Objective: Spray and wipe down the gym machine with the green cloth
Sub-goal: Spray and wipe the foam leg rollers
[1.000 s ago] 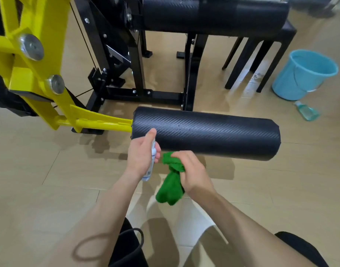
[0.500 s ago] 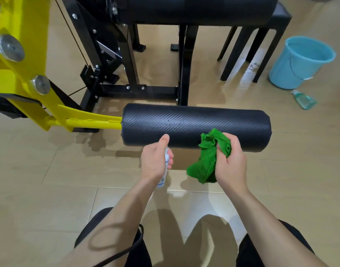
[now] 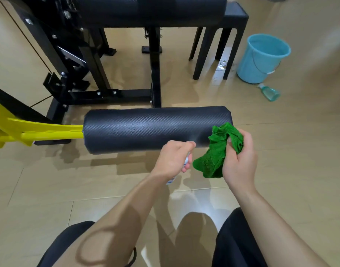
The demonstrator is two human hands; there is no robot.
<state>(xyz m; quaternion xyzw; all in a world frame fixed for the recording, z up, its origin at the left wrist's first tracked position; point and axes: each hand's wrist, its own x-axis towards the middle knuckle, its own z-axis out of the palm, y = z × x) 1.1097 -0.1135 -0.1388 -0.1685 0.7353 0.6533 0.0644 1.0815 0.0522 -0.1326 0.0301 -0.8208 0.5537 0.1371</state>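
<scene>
The padded roller (image 3: 146, 130) of the gym machine lies level above the tiled floor (image 3: 300, 160), its long axis running left to right across the view. Its left end sits on a yellow arm (image 3: 40, 130) and its right end is free. Fine droplets speckle its top near the middle.

The 2 hands are at the roller's near right side. The left hand (image 3: 173, 157) is curled round a small white spray bottle (image 3: 187, 160), mostly hidden by the fingers, with the index finger stretched over its top. The bottle slants from the wrist up towards the roller, its head pointing at the black cover just beside it.

The right hand (image 3: 239, 158) grips the bunched green cloth (image 3: 217, 151). The cloth's upper folds lie against the roller's right end, and its lower part hangs below the roller, close to the left hand.

Behind the roller stand the machine's black frame (image 3: 154, 74) and a second, higher pad (image 3: 150, 10). A black stool (image 3: 223, 35), a blue bucket (image 3: 261, 58) and 1 clear bottle (image 3: 270, 92) lying on its side are at the far right.
</scene>
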